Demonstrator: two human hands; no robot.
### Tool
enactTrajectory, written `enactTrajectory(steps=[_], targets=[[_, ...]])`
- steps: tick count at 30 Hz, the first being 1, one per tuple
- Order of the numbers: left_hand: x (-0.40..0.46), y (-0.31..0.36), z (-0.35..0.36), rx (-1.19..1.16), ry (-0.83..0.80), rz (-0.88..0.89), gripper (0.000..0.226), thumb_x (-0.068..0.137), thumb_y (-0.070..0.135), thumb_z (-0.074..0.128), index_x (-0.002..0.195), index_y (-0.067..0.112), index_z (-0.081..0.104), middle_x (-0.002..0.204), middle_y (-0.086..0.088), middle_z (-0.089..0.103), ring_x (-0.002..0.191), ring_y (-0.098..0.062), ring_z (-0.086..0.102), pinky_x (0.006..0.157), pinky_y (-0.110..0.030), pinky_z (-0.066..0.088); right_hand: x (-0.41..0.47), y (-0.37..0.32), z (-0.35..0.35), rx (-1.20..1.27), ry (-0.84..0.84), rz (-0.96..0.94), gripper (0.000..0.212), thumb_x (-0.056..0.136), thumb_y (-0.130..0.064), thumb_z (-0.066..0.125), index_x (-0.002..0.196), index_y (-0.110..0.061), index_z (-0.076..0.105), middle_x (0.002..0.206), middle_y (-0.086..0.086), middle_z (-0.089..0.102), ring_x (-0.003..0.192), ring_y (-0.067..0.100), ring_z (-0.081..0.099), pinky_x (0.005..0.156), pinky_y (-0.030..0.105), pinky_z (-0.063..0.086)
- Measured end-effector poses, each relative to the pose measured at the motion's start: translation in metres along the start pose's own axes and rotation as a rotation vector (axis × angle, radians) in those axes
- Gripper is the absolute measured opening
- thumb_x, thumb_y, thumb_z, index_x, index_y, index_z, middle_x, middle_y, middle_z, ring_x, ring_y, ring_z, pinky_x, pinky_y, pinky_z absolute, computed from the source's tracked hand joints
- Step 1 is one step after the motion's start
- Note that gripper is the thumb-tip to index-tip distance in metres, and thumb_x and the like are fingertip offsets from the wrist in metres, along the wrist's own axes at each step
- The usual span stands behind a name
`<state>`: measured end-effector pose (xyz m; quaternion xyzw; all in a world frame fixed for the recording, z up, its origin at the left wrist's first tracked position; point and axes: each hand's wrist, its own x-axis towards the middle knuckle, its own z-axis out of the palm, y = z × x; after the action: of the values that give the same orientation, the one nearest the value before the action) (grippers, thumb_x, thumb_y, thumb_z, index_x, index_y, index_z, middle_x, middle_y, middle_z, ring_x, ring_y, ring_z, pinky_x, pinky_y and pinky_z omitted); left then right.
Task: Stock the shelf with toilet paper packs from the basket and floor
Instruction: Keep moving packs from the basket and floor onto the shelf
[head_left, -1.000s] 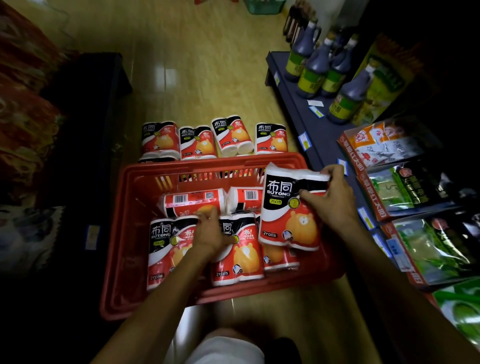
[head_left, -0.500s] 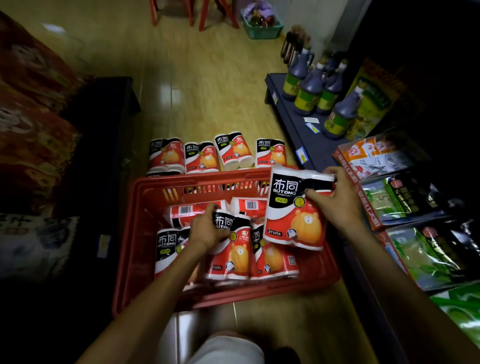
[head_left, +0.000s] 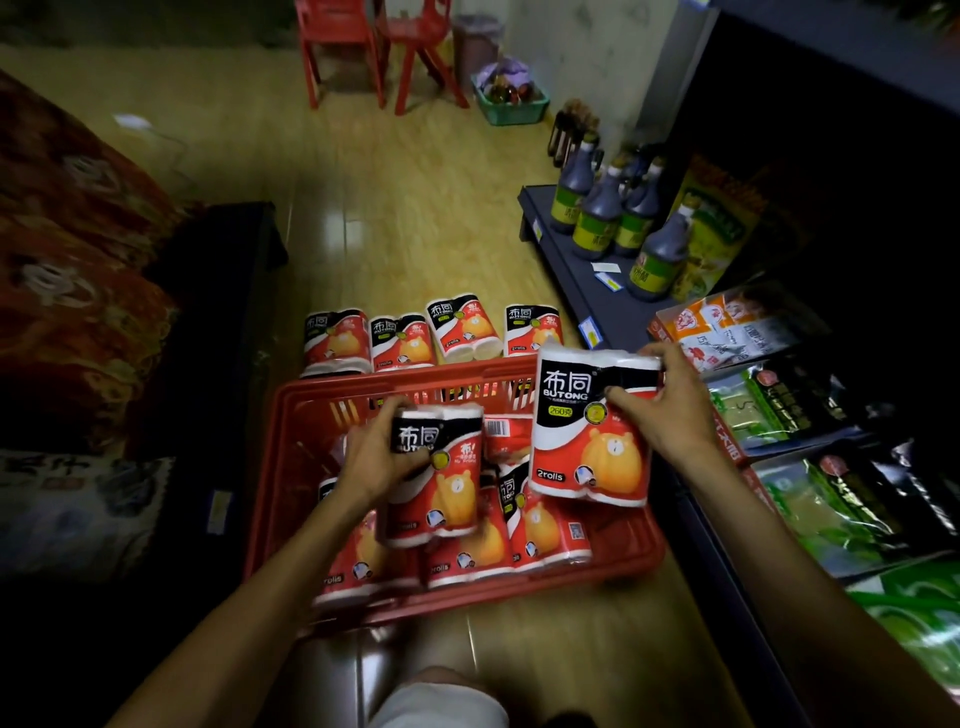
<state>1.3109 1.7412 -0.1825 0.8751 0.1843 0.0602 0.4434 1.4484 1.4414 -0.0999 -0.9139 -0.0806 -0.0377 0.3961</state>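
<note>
A red plastic basket (head_left: 291, 467) sits on the floor in front of me with several red, black and white toilet paper packs (head_left: 545, 525) in it. My left hand (head_left: 374, 457) grips one pack (head_left: 441, 488) by its top, lifted above the others. My right hand (head_left: 670, 410) holds a second pack (head_left: 587, 447) upright over the basket's right side. Several more packs (head_left: 400, 340) stand in a row on the floor just beyond the basket. The low dark shelf (head_left: 576, 275) runs along the right.
Dark sauce bottles (head_left: 597, 218) stand on the shelf's far end, and flat food packets (head_left: 779, 405) lie on the near part. A patterned sofa (head_left: 67, 291) is at left. Red chairs (head_left: 374, 47) and a green basket (head_left: 511, 104) stand at the back.
My left hand has closed on a pack and raised it out of the basket. My right hand's pack has risen a little. The view has tilted up, showing more of the room.
</note>
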Motion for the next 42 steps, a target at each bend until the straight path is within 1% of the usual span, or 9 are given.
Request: enactTrajectory(steps=[2,5,10,18,26,31,34,39,42], targets=[[0.004,0.011,-0.015,-0.065,0.033,0.010,0.056,0.071,0.009,0.082,0.115,0.025,0.051,0.097,0.002,0.068,0.085,-0.009,0.064,0.069,-0.015,0.052,0.001,0.002,-0.001,0.004,-0.003,0.007,0.050,0.070,-0.027,0.081,0.110,-0.022,0.051,0.108,0.004,0.061,0.102,0.026,0.057,0.083,0.043,0.051],[0.012,0.037,-0.039,-0.146,0.055,0.032,0.054,0.073,0.013,0.082,0.117,0.026,0.052,0.101,0.005,0.070,0.089,-0.007,0.068,0.076,-0.025,0.057,0.004,-0.003,-0.007,0.036,0.000,0.026,0.049,0.071,-0.025,0.081,0.110,-0.022,0.052,0.107,0.005,0.062,0.098,0.024,0.059,0.077,0.035,0.049],[0.020,0.114,-0.089,-0.139,0.103,0.090,0.052,0.073,0.013,0.082,0.114,0.029,0.052,0.095,0.013,0.068,0.075,0.012,0.064,0.062,-0.008,0.049,0.013,-0.043,-0.046,0.053,0.008,0.005,0.047,0.069,-0.025,0.081,0.107,-0.025,0.054,0.105,0.007,0.064,0.097,0.026,0.059,0.071,0.030,0.038],[0.004,0.270,-0.212,-0.099,0.094,0.095,0.051,0.068,0.031,0.083,0.103,0.047,0.051,0.095,0.010,0.072,0.088,-0.008,0.069,0.080,-0.040,0.059,0.034,-0.185,-0.173,0.030,0.015,0.017,0.050,0.070,-0.028,0.080,0.114,-0.025,0.055,0.113,0.008,0.059,0.103,0.027,0.057,0.074,0.026,0.035],[-0.022,0.438,-0.355,-0.092,0.115,0.150,0.050,0.073,0.019,0.082,0.112,0.031,0.053,0.095,0.010,0.072,0.078,0.010,0.065,0.063,-0.008,0.049,0.045,-0.350,-0.310,0.022,0.049,-0.051,0.050,0.071,-0.030,0.078,0.114,-0.025,0.054,0.114,0.005,0.057,0.105,0.028,0.056,0.077,0.034,0.046],[-0.045,0.531,-0.438,-0.124,0.128,0.190,0.062,0.063,0.043,0.084,0.115,0.036,0.052,0.100,0.004,0.073,0.089,-0.011,0.070,0.082,-0.040,0.059,0.031,-0.444,-0.404,0.031,0.134,-0.112,0.052,0.070,-0.029,0.078,0.116,-0.025,0.055,0.113,0.004,0.057,0.104,0.023,0.055,0.074,0.026,0.039],[-0.064,0.593,-0.470,-0.152,0.109,0.266,0.067,0.054,0.058,0.076,0.113,0.039,0.051,0.103,0.000,0.071,0.089,-0.019,0.070,0.082,-0.043,0.058,0.010,-0.491,-0.469,0.002,0.205,-0.132,0.051,0.071,-0.029,0.078,0.117,-0.026,0.055,0.114,0.001,0.055,0.103,0.019,0.054,0.072,0.022,0.034],[-0.099,0.706,-0.488,-0.231,0.065,0.475,0.055,0.074,0.014,0.082,0.117,0.031,0.053,0.108,-0.001,0.064,0.101,-0.024,0.064,0.080,-0.034,0.054,-0.036,-0.539,-0.587,-0.052,0.378,-0.122,0.049,0.070,-0.035,0.076,0.114,-0.030,0.055,0.111,-0.002,0.056,0.104,0.021,0.057,0.080,0.027,0.041],[-0.116,0.765,-0.485,-0.275,0.021,0.570,0.053,0.075,0.010,0.080,0.110,0.039,0.054,0.103,0.000,0.064,0.091,-0.013,0.065,0.086,-0.042,0.054,-0.068,-0.552,-0.652,-0.070,0.456,-0.104,0.048,0.071,-0.036,0.075,0.114,-0.031,0.054,0.113,-0.002,0.055,0.104,0.020,0.056,0.080,0.028,0.041]])
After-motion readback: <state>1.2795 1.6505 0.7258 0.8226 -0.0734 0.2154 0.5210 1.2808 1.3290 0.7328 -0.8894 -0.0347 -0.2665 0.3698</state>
